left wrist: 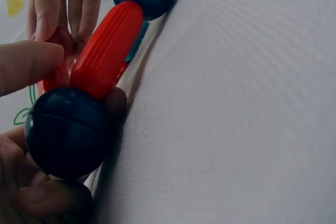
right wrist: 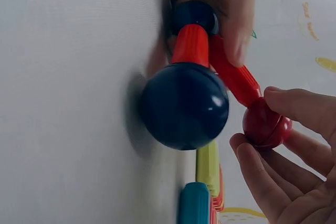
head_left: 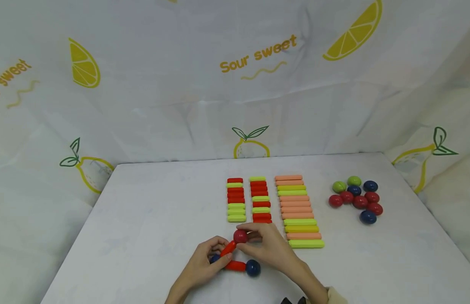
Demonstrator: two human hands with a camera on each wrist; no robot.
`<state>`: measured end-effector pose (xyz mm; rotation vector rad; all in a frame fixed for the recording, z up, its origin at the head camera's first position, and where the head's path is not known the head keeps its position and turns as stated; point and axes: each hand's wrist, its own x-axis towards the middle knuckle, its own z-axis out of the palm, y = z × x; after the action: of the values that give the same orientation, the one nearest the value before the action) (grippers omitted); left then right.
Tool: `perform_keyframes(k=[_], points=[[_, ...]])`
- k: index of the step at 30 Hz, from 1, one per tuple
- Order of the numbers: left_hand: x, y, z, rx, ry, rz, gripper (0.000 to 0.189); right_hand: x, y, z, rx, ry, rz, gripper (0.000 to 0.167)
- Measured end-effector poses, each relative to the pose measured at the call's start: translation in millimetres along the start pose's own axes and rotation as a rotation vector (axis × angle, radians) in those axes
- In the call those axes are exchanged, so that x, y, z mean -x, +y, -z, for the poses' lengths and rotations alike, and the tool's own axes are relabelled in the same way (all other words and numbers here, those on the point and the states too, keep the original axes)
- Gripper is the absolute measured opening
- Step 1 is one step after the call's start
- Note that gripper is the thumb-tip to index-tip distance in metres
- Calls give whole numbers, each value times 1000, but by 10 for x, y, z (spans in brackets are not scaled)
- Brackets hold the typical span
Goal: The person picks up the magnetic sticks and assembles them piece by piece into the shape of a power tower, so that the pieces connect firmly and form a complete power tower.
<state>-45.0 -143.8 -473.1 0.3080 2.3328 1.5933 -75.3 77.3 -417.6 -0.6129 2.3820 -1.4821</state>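
Note:
My left hand [head_left: 201, 262] grips a small build of magnetic sticks and balls just above or on the white table. At its corner is a dark blue ball [left wrist: 68, 132], partly covered by the fingers in the head view. Two red sticks branch from that ball: one red stick [head_left: 236, 266] ends in another dark blue ball [right wrist: 184, 106], the other red stick [right wrist: 236, 77] points away from me. At this second stick's far end, my right hand [head_left: 271, 247] pinches a dark red ball [right wrist: 265, 123] between thumb and fingers. The ball appears to touch the stick's tip.
Beyond the hands lie two columns of short red and lime sticks [head_left: 236, 195]. Right of them runs a column of longer peach, yellow and lime sticks [head_left: 295, 203]. Loose red, blue and green balls [head_left: 360, 202] cluster farther right. A teal stick [right wrist: 194, 203] shows in the right wrist view.

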Motion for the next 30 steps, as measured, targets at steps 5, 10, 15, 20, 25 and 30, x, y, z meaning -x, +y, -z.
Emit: perform_keyframes(k=[5,10,15,20,25,30], points=[[10,5,7,16,-4,-10,32,-64,-15,-49,16,-43,23,45],[14,9,7,30,27,0,33,-195,-38,-64,170,107,78,29],[19,4,10,79,60,20,32,-357,-19,-95,388,171,103,21],[19,-5,15,104,45,24,33,-424,26,-147,481,101,92,23],[17,-12,24,103,18,21,33,-447,34,-199,543,101,46,23],[25,-6,32,100,12,30,33,-447,23,-246,564,88,17,22]])
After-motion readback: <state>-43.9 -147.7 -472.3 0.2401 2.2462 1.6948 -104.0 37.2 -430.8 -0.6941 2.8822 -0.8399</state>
